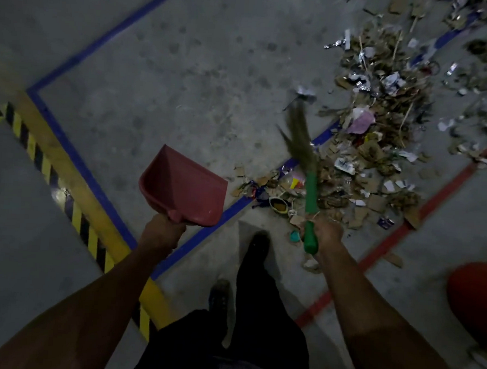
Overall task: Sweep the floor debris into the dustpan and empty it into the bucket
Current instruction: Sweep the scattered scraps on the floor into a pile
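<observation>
My left hand grips the handle of a red dustpan, held above the floor with its empty scoop facing up. My right hand grips the green handle of a broom; its brown bristles point away from me, over the near edge of the debris. A wide heap of debris, cardboard scraps, paper, foil wrappers and sticks, spreads across the grey floor at the upper right. A red bucket shows partly at the right edge.
Blue tape lines and a red line cross the concrete floor. A yellow and black hazard stripe runs along the left. My dark trousers and shoes are below, between my arms.
</observation>
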A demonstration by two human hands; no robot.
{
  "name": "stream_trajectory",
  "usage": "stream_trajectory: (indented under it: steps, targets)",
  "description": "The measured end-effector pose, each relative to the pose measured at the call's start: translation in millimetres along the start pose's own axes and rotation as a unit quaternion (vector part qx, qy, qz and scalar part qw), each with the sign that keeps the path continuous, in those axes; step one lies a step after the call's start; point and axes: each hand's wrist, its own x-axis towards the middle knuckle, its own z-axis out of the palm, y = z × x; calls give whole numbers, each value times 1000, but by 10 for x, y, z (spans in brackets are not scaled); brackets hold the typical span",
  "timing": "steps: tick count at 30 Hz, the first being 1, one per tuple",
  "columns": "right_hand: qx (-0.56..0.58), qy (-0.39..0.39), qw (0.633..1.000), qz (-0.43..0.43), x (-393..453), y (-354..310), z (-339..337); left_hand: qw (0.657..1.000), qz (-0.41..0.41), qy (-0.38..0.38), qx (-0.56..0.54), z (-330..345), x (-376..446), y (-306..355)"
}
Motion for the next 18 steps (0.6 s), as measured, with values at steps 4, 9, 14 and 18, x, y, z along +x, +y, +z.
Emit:
stream_trajectory:
  steps: [4,9,14,18]
  targets:
    - [-39,21,995,-91,-411,235,-22,1000,18,-19,-16,-36,-93,-323]
    - [-164,-46,976,-135,-973,953,9,999,36,-17,6,-114,-125,-847]
    - [-299,-159,931,-137,-1309,1621,125,998,65,-15,-7,-286,-432,-1142]
    - [-320,-194,924,-77,-1341,1852,169,997,73,-18,24,-366,-597,-1371]
